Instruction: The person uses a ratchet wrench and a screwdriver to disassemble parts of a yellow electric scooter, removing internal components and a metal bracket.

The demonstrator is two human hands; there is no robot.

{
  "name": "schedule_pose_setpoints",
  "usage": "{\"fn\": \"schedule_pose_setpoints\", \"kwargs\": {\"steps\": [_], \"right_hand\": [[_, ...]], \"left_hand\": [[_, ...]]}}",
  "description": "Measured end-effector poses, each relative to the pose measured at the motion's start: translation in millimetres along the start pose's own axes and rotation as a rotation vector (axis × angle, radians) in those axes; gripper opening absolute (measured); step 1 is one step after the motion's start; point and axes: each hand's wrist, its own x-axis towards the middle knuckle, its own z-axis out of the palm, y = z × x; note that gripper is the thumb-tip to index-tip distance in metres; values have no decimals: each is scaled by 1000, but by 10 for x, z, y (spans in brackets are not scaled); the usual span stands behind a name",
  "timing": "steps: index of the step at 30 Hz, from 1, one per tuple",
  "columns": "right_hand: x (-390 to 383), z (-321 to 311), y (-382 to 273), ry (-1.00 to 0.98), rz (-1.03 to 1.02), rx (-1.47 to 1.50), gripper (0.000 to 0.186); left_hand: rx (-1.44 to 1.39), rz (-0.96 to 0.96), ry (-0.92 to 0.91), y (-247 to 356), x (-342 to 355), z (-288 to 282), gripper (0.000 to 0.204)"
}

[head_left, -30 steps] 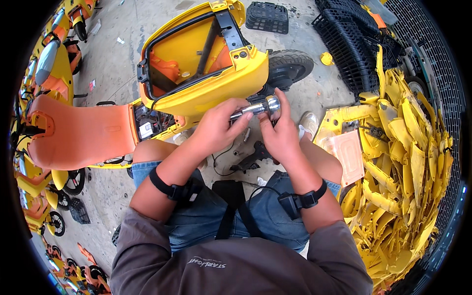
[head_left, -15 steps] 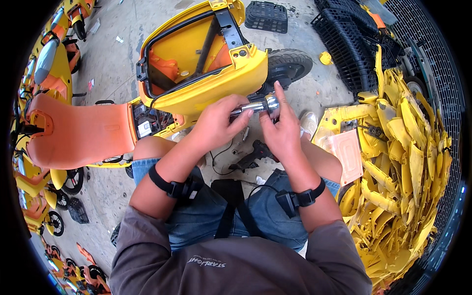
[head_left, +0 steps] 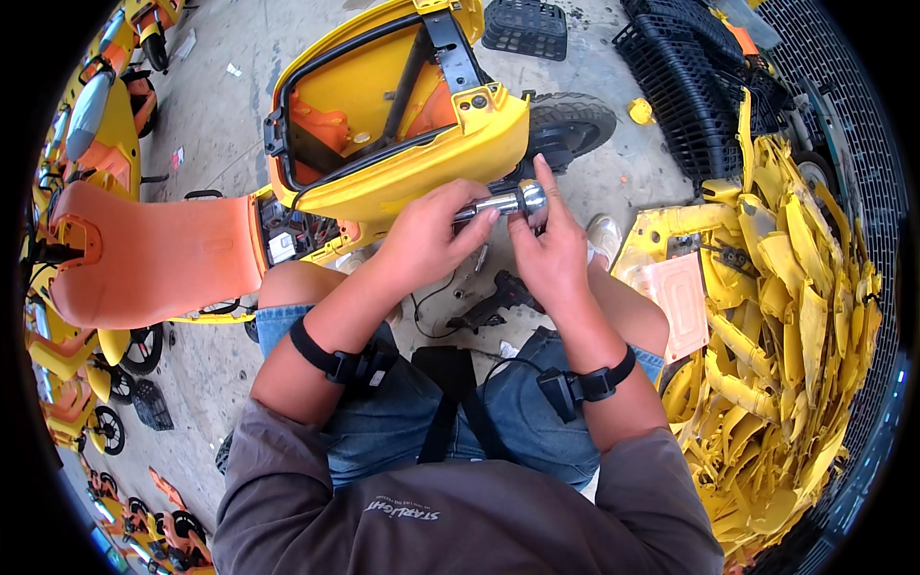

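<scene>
While the yellow scooter body point(head_left: 383, 125) lies far and a heap of yellow panels point(head_left: 786, 316) is piled right, a shiny metal cylinder point(head_left: 503, 202) is held between the hands; since a second ago it has barely shifted. Left hand point(head_left: 426, 240) fingers are clamped on its shaft; right hand point(head_left: 551, 254) fingers are pinched at its cap end.

a single head-worn fisheye looks steeply down, close over the lap, its rim perhaps distorted.

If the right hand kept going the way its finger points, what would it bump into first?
Probably the black rear wheel of the yellow scooter body. The right hand, holding the silver metal cylinder, points its finger up toward it, though depth is hard to judge.
</scene>
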Motion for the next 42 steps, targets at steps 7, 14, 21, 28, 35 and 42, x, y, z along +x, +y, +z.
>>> {"fn": "schedule_pose_setpoints", "kwargs": {"steps": [7,14,21,28,35,42], "right_hand": [[19,6,-19,-24,-10,-11,74],[-10,61,11,-6,12,-1,65],[-112,213,242,-110,106,-56,61],[-120,334,225,-196,94,80,54],[-498,464,343,-307,94,375,48],[-680,381,347,-509,149,385,62]], "left_hand": [[-74,-42,-35,-52,24,51,25],[13,-49,-120,-124,35,14,24],[-54,-185,-354,-285,0,31,25],[329,-104,-401,-20,-19,-80,32],[567,-61,-334,264,-456,-64,32],[615,-265,-439,418,-674,60,34]]}}
